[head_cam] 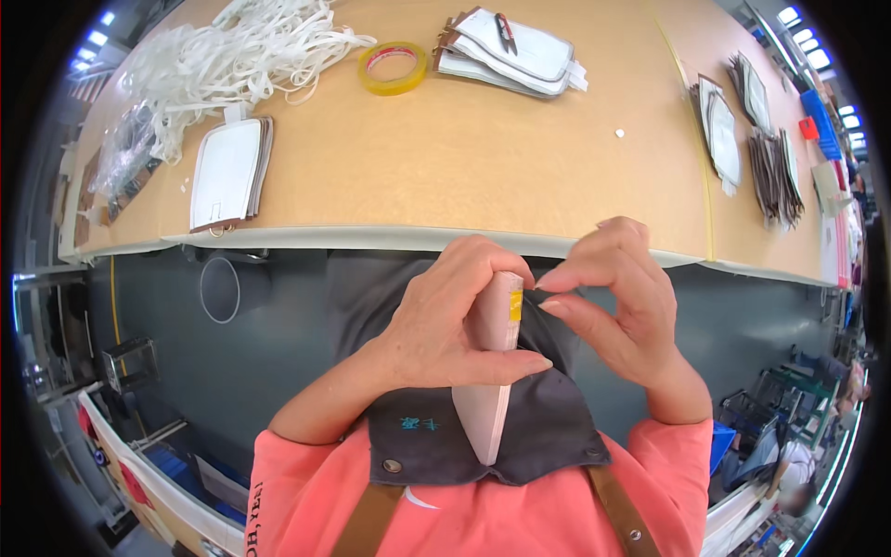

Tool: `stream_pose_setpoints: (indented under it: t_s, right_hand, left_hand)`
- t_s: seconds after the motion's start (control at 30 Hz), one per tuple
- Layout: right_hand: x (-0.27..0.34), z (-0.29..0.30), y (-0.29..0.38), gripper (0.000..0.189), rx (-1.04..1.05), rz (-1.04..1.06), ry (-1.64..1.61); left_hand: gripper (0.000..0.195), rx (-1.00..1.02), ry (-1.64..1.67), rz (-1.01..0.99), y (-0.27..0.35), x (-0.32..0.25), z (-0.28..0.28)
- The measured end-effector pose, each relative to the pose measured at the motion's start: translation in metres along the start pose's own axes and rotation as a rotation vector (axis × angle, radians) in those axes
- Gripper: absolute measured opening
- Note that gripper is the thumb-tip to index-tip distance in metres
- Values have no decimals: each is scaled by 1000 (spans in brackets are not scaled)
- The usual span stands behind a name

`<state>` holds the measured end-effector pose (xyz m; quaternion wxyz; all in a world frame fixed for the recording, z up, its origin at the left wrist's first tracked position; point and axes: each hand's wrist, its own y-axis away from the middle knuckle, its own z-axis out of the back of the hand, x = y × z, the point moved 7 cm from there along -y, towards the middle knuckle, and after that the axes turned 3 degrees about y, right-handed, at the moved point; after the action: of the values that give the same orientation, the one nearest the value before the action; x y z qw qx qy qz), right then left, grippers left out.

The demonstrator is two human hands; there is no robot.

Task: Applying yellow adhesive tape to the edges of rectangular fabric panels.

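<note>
My left hand (445, 324) grips a pale pink stack of thin flat layers (484, 418), held on edge in front of my apron (550, 418). Its fingers go over the top and the thumb lies across the near edge. A short piece of yellow tape (516, 306) sticks to the stack's narrow side, near the top. Just right of that tape is my right hand (619, 306). Its thumb and forefinger are bent towards each other with a small gap, and I see nothing between them. The far face of the stack is hidden.
On the table (452, 167) lie a yellow tape roll (392, 68), tangled white straps (243, 63), and white panels with brown edging (230, 170). Small thread snips (506, 33) rest on another panel pile (515, 59). A grey bin (223, 291) stands on the floor; a person (790, 466) sits behind.
</note>
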<state>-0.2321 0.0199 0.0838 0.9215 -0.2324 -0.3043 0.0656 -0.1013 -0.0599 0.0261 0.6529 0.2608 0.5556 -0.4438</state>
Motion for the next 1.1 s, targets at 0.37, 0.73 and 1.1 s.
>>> stream_pose_setpoints:
  t_s: [0.37,0.73,1.1]
  right_hand:
    - [3,-10,-14,19,55,12,-54]
    - [9,-12,-7,27,-12,135,56]
    - [14,-8,-5,26,-3,150,159]
  left_hand:
    - [62,14,-20,1,-2,1,-1]
    - [62,-1,11,25,-1,4,-4]
    - [61,-31,-27,-90,-2,1,-4]
